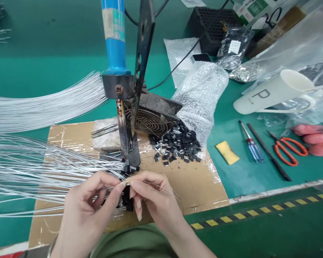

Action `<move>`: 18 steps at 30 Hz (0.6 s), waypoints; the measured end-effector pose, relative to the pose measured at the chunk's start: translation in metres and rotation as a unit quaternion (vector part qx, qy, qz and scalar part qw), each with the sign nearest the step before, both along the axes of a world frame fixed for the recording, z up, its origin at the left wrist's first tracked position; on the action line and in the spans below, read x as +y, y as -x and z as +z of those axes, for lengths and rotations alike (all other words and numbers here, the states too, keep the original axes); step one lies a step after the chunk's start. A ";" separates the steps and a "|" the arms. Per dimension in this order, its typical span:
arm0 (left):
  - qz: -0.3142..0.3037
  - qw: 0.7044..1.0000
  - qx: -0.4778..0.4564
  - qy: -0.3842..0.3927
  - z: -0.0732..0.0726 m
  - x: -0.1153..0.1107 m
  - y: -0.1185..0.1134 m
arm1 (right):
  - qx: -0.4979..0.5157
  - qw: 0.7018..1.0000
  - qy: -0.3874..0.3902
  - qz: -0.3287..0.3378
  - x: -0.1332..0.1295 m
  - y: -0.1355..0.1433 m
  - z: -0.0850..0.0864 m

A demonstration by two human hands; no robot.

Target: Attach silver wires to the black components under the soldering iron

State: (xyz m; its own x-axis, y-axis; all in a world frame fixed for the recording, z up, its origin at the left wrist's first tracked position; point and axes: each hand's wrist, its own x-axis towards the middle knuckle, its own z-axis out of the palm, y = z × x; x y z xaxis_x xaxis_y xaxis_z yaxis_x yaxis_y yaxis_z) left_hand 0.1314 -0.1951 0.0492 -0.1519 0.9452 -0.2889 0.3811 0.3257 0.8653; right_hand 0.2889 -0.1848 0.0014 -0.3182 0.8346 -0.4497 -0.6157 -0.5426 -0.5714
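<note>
My left hand [93,209] and my right hand [157,197] meet above the front of the cardboard [199,182], fingertips nearly touching. Each pinches a thin wire; a fine strand [161,187] trails right from my right fingers. Whatever lies between the fingertips is too small to make out. Behind my hands stands a soldering iron with a blue handle [115,46], its tip pointing down in a metal stand. Under its tip lie black connectors on the ends of white wires [70,163]. A heap of small black connectors [180,141] sits beside a round-grilled fan [148,122].
Another bundle of white wires [43,107] lies at the left. To the right are a yellow sponge [227,152], a screwdriver [254,148], a dark rod [269,152], orange-handled pliers [288,150] and a tilted white mug [274,93]. Bubble wrap [201,93] lies behind the heap.
</note>
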 end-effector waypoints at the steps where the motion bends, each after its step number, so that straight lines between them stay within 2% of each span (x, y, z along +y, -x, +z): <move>1: 0.004 1.000 0.005 -0.007 0.000 0.000 -0.001 | 0.002 1.000 0.000 -0.004 0.000 0.001 0.000; 11: 0.023 0.997 0.055 -0.042 -0.004 -0.003 -0.008 | 0.011 0.999 0.013 -0.043 -0.002 0.008 0.000; 18: 0.036 0.998 0.023 -0.037 -0.009 -0.006 -0.008 | 0.021 0.998 -0.004 -0.057 -0.002 0.009 0.001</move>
State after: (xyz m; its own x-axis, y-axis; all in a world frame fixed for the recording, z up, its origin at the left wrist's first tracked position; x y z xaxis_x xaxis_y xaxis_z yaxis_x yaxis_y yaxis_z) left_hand 0.1397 -0.2015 0.0403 -0.2321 0.9500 -0.2090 0.3997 0.2890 0.8699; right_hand 0.2801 -0.1869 0.0026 -0.2390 0.8703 -0.4307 -0.6972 -0.4625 -0.5477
